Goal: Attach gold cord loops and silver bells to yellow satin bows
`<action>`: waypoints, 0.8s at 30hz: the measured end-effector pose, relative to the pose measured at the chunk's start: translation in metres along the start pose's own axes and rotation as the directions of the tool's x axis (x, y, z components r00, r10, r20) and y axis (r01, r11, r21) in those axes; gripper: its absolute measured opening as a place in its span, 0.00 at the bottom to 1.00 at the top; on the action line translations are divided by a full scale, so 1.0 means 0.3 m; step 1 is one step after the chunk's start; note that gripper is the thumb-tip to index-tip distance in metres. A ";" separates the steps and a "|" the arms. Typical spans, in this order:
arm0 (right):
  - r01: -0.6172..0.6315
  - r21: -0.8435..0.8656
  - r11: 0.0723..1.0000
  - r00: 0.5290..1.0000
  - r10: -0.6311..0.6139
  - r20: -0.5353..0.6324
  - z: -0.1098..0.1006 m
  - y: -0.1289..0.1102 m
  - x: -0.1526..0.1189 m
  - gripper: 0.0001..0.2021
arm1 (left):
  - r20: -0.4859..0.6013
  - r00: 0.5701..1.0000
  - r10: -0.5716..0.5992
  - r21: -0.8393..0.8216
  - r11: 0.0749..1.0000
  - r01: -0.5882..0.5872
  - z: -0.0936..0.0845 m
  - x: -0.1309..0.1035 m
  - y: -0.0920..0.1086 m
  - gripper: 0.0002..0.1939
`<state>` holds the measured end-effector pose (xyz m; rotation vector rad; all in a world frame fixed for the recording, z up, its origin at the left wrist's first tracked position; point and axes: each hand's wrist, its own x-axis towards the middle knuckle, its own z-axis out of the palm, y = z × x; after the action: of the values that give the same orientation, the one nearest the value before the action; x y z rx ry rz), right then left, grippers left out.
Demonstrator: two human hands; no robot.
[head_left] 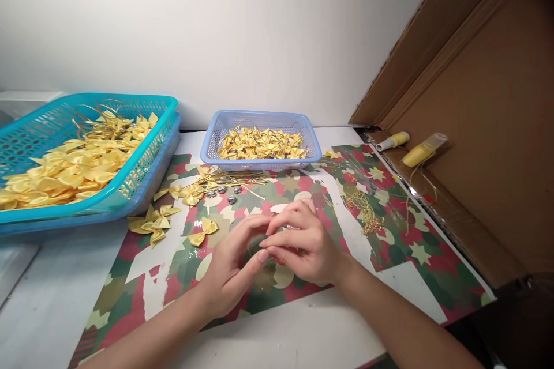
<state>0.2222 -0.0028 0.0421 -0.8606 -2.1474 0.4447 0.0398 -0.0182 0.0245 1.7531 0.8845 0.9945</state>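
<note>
My left hand (pixel 236 262) and my right hand (pixel 305 242) meet above the patterned sheet (pixel 277 294), fingertips touching. Both are closed in a pinch; a faint thin loop curves between thumb and fingers of the left, but what they hold is mostly hidden. Just left of my hands lies a yellow satin bow (pixel 203 232), with a group of bows (pixel 153 222) farther left. Beyond my fingers are several small silver bells (pixel 231 199), and a bundle of gold cords (pixel 229 179) lies behind them.
A turquoise basket (pixel 149 164) heaped with yellow bows stands at the left, stacked on a blue one. Behind my hands sits a lilac basket (pixel 259 164) of bows with gold cords. Gold thread scraps (pixel 370 219), yellow spools (pixel 419 150) and a cardboard wall (pixel 480 98) are at the right.
</note>
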 end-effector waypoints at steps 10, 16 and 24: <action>-0.257 -0.171 0.951 0.963 0.267 0.040 -0.059 0.059 0.012 0.08 | 0.072 0.916 -0.394 -0.425 0.819 0.385 0.005 0.009 -0.055 0.21; -0.383 -0.353 0.853 0.830 0.486 0.273 -0.094 0.087 0.009 0.12 | 0.081 0.910 -0.407 -0.436 0.806 0.400 0.006 0.011 -0.054 0.21; -0.529 -0.219 0.820 0.771 0.572 0.280 -0.107 0.094 0.004 0.06 | 0.066 0.904 -0.422 -0.417 0.811 0.409 0.010 0.010 -0.047 0.21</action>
<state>0.2583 0.0192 0.0477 -1.6101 -2.2114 0.8049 0.0416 -0.0120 0.0115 1.1138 0.9388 0.8399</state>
